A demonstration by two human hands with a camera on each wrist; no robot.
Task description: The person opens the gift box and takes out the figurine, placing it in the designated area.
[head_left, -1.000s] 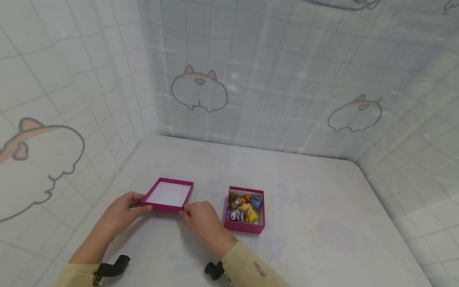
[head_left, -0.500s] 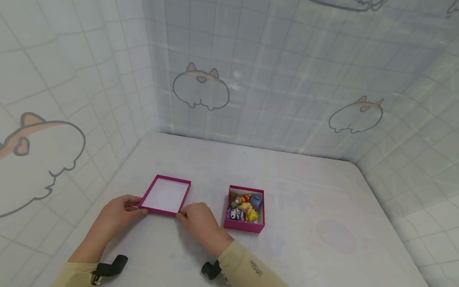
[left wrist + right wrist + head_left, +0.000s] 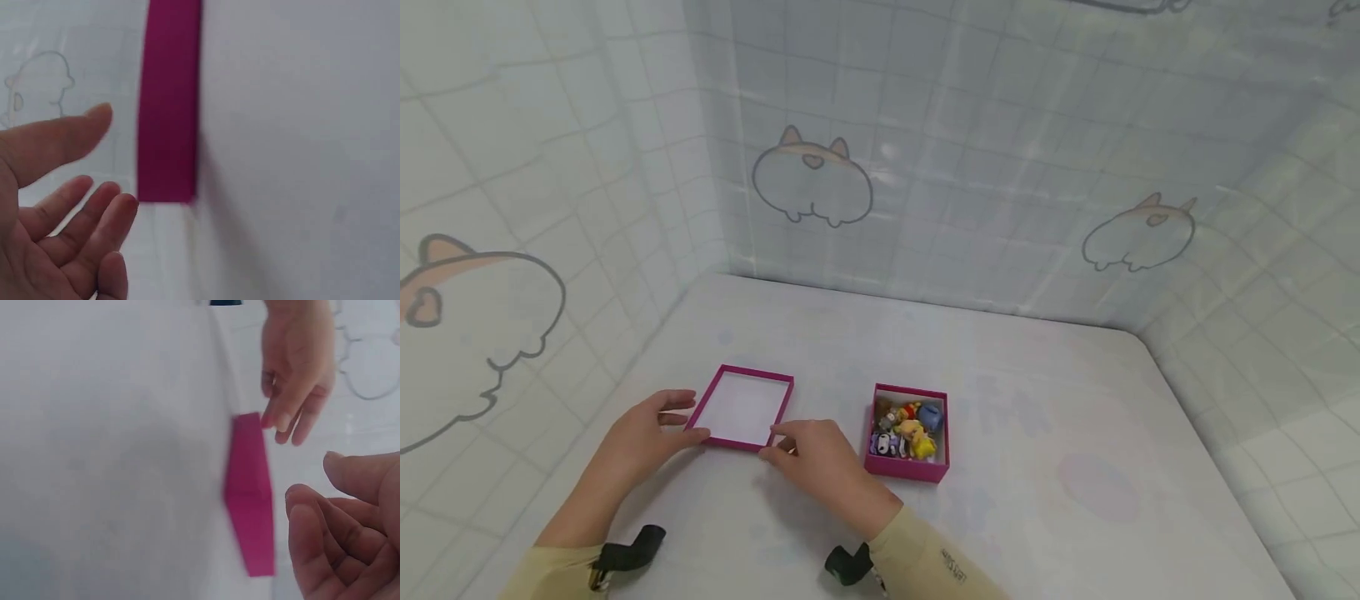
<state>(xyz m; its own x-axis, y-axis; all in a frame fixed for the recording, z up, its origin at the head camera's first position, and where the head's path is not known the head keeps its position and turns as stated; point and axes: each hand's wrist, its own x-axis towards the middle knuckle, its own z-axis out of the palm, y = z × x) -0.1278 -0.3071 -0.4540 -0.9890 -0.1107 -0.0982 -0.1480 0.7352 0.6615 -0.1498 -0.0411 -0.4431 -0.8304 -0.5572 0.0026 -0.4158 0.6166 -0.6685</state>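
A shallow magenta box lid (image 3: pixel 741 410) with a white inside lies on the table, hollow side up. Beside its near left corner is my left hand (image 3: pixel 642 437), thumb and fingers spread. The left wrist view shows that hand (image 3: pixel 69 231) apart from the magenta wall (image 3: pixel 167 112). At the near right corner is my right hand (image 3: pixel 820 458), fingers loosely bent. A gap separates that hand (image 3: pixel 350 531) from the lid's corner (image 3: pixel 250 487) in the right wrist view. Neither hand holds anything.
Right of the lid stands a magenta box (image 3: pixel 907 469) packed with several small toy figures (image 3: pixel 912 429). A pale cloth covers the table (image 3: pixel 1037 400). White grid-patterned sheets (image 3: pixel 970 167) with cartoon animals enclose the back and sides.
The lid has come down flat onto the table, slightly farther left. Both hands, which held its near corners, have let go and loosened their fingers. The box of figures stays put.
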